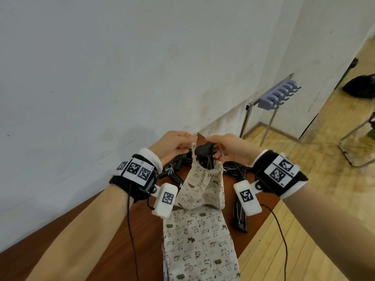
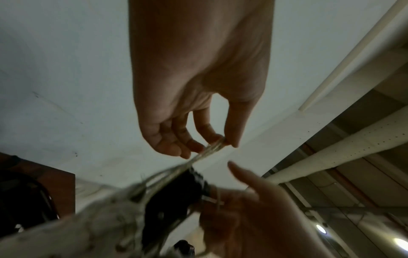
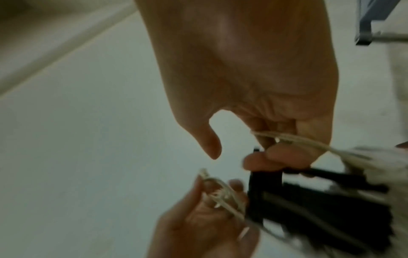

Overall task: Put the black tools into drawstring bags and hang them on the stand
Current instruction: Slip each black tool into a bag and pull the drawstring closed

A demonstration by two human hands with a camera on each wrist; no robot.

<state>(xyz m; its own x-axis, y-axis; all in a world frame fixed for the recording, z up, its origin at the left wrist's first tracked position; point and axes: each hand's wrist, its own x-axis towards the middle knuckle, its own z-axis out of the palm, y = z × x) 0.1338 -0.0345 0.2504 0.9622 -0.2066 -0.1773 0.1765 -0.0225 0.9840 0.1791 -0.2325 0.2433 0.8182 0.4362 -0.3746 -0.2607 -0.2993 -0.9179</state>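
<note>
Over the table (image 1: 113, 236), pinching a cord (image 1: 193, 147) in the left hand (image 1: 170, 146) and the other in the right hand (image 1: 229, 148), cinching the bag (image 1: 203, 185) round the tool (image 1: 206, 157) poking out, stand (image 1: 278, 94) well apart.

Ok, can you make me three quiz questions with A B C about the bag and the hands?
1. Where is the stand?
A. to the right by the wall
B. on the table
C. behind the person

2. What colour is the tool in the held bag?
A. red
B. black
C. white

3. What does the left hand do?
A. lies flat
B. points
C. pinches a bag string

Answers: A, it stands on the floor by the wall; B, black tool pokes out; C, fingertips pinch the string.
</note>
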